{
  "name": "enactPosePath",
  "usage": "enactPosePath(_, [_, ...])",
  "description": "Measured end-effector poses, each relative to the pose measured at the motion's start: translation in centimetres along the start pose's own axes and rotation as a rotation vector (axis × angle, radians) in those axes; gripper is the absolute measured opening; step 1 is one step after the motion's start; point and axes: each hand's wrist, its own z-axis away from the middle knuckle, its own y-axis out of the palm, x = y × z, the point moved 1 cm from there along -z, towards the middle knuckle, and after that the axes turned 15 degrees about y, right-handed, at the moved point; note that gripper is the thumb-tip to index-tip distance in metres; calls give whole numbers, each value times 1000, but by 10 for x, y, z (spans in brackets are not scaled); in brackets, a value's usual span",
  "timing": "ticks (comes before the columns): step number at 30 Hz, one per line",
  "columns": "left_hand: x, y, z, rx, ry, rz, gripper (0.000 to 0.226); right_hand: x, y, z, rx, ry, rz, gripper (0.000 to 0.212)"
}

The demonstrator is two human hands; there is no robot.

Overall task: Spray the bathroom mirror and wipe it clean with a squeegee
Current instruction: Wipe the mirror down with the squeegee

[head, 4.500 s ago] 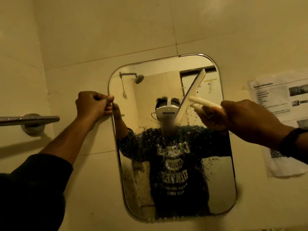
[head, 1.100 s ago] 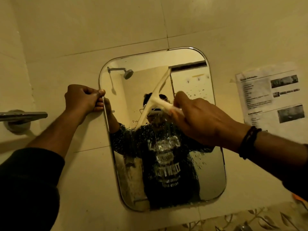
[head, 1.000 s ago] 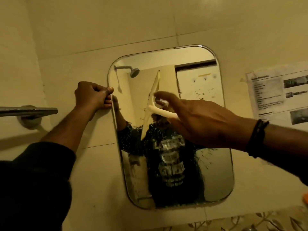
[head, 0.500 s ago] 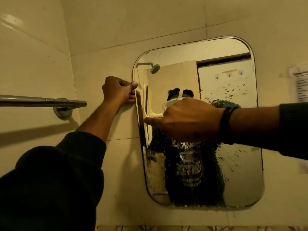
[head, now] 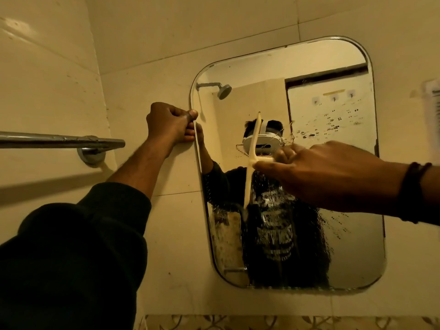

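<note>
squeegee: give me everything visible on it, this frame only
The squeegee is cream-coloured and looks like plastic: a long thin blade with a short handle joining it at mid-length, T-shaped. The blade stands nearly upright, slightly tilted, across the mirror left of centre. The right hand grips the handle, covering most of it. Whether the blade touches the glass cannot be told.

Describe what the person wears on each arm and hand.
Left arm: a dark sleeve pushed up, forearm bare. Left hand bare, no jewellery visible. Right hand bare, with dark bands round the wrist; sleeve out of frame.
</note>
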Motion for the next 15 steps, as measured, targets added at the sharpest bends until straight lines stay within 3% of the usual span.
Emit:
enactPosePath(8, [2, 0, -1, 7, -9, 4, 14, 42, -26, -52, -91, 250, -219, 58])
enactPosePath(15, [6, 0, -4, 3, 7, -4, 14, 29, 0, -18, -35, 286, -209, 62])
